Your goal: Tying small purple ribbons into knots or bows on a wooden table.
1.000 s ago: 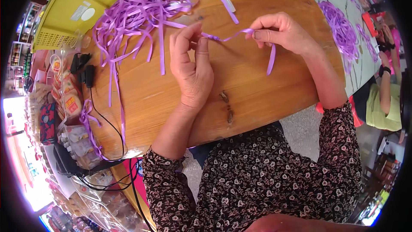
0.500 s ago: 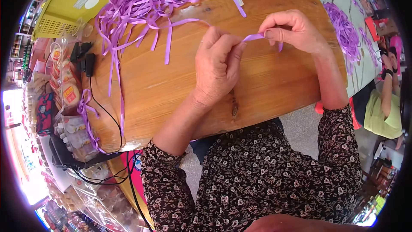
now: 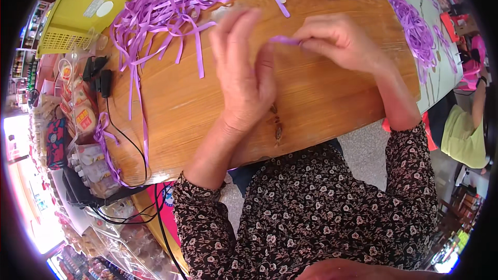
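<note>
Loosely heaped, purple ribbon (image 3: 171, 8) covers wooden table (image 3: 342, 98) above grey floor (image 3: 365, 161).

A yellow basket (image 3: 78, 5) stands at the upper left of a wooden table (image 3: 332, 101). Below it sit a black gadget (image 3: 106, 83) and a patterned pouch (image 3: 55, 137). At right, near a marble table (image 3: 436, 87), is someone's lime shirt (image 3: 462, 140).

Free passage over near tabletop (image 3: 337, 96), but ribbon heap (image 3: 165, 8) and yellow basket (image 3: 78, 8) far left
</note>
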